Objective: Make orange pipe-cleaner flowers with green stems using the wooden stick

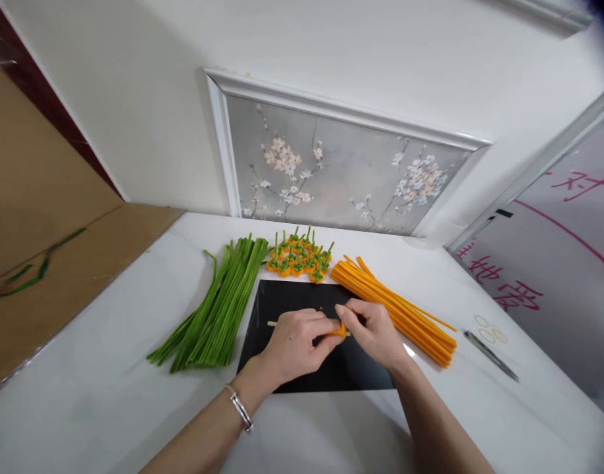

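Observation:
Over the black mat (277, 296), my left hand (299, 342) is closed round a thin pale stick (272, 324) and an orange stem (337, 332) at the stick's right end. My right hand (374, 329) pinches the same orange stem from the right, its thumb and index finger pressed together beside my left fingertips. The stem bends around the stick near the fingers. Both palms hide part of what they hold.
Green stems (226, 303) lie left of the mat, orange stems (398, 309) to its right. Behind it sit several small orange pieces with green tops (297, 253). Tweezers (492, 355) and rubber bands (489, 331) lie far right. A wall (149, 118) closes the back.

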The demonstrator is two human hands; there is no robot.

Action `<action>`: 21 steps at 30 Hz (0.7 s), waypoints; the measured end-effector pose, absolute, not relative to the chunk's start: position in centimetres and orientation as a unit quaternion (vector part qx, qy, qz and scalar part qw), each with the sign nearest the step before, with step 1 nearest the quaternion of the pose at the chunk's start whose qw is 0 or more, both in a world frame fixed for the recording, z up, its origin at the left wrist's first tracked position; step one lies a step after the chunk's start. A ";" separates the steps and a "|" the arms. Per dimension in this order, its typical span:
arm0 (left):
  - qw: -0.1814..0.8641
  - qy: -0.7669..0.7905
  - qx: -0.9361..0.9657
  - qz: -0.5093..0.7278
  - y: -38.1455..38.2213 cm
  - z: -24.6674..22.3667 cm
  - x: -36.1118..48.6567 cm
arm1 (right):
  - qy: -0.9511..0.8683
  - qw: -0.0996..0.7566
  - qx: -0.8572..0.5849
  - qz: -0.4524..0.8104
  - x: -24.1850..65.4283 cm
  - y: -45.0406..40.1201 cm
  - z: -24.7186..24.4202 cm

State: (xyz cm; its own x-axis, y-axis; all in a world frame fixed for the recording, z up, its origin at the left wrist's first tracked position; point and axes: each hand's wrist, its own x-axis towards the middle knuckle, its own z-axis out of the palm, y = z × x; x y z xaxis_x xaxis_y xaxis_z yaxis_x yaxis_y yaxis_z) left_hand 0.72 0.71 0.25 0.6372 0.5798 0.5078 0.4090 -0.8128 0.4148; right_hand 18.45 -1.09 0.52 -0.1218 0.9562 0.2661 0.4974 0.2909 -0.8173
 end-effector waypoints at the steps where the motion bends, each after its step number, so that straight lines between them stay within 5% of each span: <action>1: 0.132 0.271 0.897 0.322 0.7 0.3 0.7 | -0.680 0.408 -0.522 0.314 18.5 -1.0 0.4; 11: 0.196 0.309 0.859 0.358 0.6 -0.2 0.8 | -0.546 0.409 -0.495 0.539 18.5 -0.6 0.1; 21: 0.331 0.341 0.767 0.431 1.6 -0.5 0.7 | -0.643 0.393 -0.453 0.475 18.6 -0.9 0.8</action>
State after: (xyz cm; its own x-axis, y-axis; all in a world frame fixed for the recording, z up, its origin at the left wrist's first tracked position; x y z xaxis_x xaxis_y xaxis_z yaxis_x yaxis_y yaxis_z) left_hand 0.73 1.56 -0.46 0.3955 0.8091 0.4346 0.2380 -0.5473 0.8024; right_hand 18.59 -0.94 0.82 -0.2798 0.9571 0.0747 0.2099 0.1369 -0.9681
